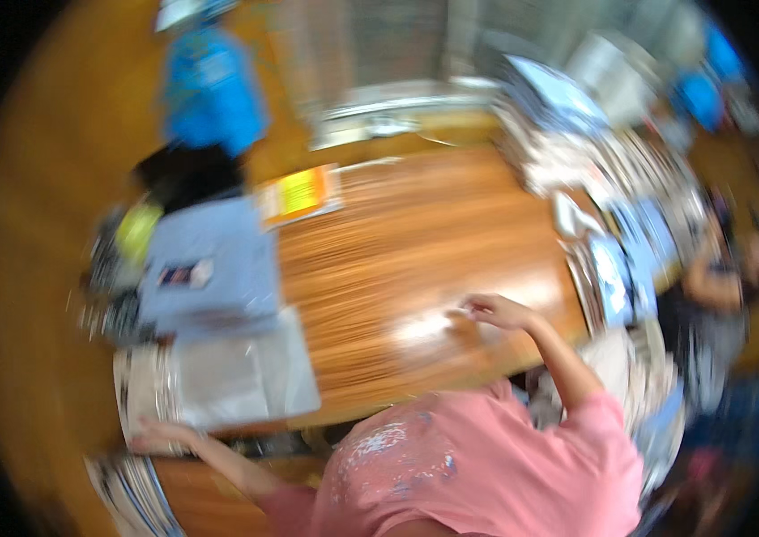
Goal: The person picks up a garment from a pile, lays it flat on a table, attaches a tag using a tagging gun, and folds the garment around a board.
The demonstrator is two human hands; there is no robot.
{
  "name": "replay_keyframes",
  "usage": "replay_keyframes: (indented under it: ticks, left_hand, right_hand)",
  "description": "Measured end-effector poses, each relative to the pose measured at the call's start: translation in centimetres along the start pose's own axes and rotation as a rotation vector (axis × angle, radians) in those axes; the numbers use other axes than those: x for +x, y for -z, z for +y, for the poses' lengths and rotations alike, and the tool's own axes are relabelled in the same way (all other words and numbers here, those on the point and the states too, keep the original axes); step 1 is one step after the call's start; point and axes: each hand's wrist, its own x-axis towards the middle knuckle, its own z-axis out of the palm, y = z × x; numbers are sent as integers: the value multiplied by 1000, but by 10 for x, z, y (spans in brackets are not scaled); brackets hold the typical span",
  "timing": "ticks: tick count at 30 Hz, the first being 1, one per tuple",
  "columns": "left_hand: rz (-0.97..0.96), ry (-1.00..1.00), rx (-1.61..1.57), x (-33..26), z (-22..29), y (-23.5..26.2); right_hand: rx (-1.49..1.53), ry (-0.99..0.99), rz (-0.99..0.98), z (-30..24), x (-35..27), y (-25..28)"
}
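Observation:
My right hand is over the right part of the wooden table. Its fingers are drawn together, with a small pale spot at the tips that is too blurred to name. At the lower left, my left hand is stretched out by the near corner of a stack of clear plastic bags; its fingers are smeared but look extended. Behind these bags lies a pile of folded light-blue garments in clear wrapping, with a small dark-and-white label on top.
An orange-and-yellow pack lies at the table's far left. Tall stacks of wrapped clothing line the right side, with blue folded pieces nearer. A blue bag stands beyond the left end. Another person is at the right.

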Motion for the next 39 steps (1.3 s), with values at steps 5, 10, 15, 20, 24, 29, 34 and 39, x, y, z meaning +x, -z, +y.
replay_keyframes:
  ticks: [5,10,15,20,24,29,34,39]
  left_hand:
    - [-479,81,-862,-83,244,65]
    - [-841,-176,-1198,-153,343,103]
    - [-319,-618,-764,-173,399,145]
    - [-615,-577,-1083,-251,460,205]
    - [-852,-639,-1171,-325,512,294]
    - [-1100,-806,-1357,-417,570,429]
    - [-1448,-889,-1536,-475,582,522]
    - [-2275,-1343,-1361,-558,544,593]
  right_hand:
    - [-51,-40,-90,37,-27,-24]
    - [471,-132,-82,51,-128,-4]
    - [846,-180,267,101,-292,33]
    - [991,-648,1723,262,-448,-17]
    - [1039,-786,1918,414,-496,-45]
    - [574,-1084,1754,518,-443,-69]
    - [175,-1128,1683,518,-400,-40]
    - [609,-765,1314,516,-439,-34]
